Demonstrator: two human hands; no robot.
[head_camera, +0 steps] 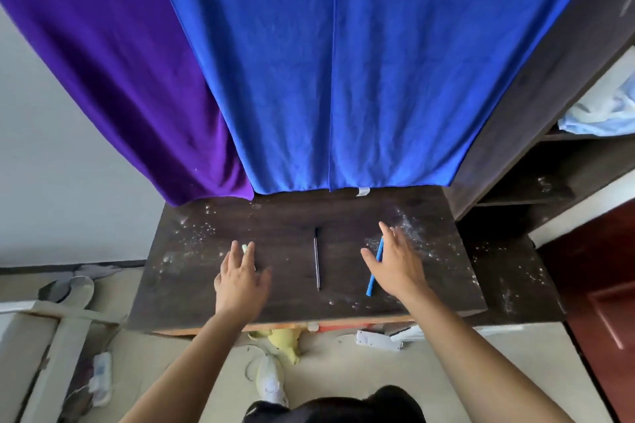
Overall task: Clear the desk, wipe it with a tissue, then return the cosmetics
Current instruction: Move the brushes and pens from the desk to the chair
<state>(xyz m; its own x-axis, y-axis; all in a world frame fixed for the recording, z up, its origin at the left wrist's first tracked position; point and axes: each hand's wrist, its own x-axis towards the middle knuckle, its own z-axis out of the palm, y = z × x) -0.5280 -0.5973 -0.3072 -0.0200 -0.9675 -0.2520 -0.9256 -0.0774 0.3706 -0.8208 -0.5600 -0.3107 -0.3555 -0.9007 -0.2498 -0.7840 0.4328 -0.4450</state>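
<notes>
Clearing seems barely begun: left hand and right hand, both spread, reach over the dusty counter where blue stick, dark stick and pale piece lie; wiping not yet done.

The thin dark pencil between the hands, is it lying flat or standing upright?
Lying flat: the thin dark pencil rests full length on the desk, pointing away from the person.
</notes>
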